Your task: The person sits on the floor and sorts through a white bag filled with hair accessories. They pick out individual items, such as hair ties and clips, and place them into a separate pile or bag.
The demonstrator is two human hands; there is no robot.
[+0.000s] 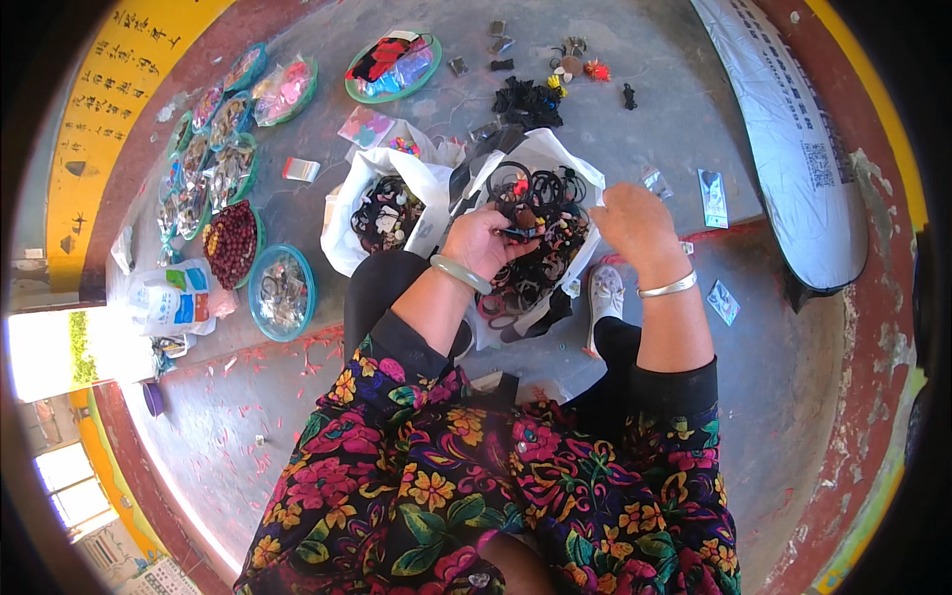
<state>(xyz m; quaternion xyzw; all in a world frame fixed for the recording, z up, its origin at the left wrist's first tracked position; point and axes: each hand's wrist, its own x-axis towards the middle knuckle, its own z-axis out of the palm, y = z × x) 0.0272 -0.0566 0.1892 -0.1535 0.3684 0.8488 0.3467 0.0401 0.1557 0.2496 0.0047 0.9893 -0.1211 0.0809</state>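
An open white plastic bag [573,160] full of dark hair ties and small ornaments stands between my feet. Over its left side, my left hand [483,242] holds a few dark hair ties [520,232] with small ornaments; a jade-like bangle circles that wrist. My right hand [638,222], with a silver bangle on the wrist, is at the bag's right rim, its fingers curled; whether they grip the rim or something small cannot be told. Left of this bag, a second white bag [338,230] holds more dark hair ties with pale ornaments.
Baskets of packaged trinkets stand at the left, with a blue round basket [311,297] nearest. A green basket [435,82] and a pile of black hair ties [524,104] lie beyond the bags. At right are small packets [712,197] and a long silvery board-like thing [811,171].
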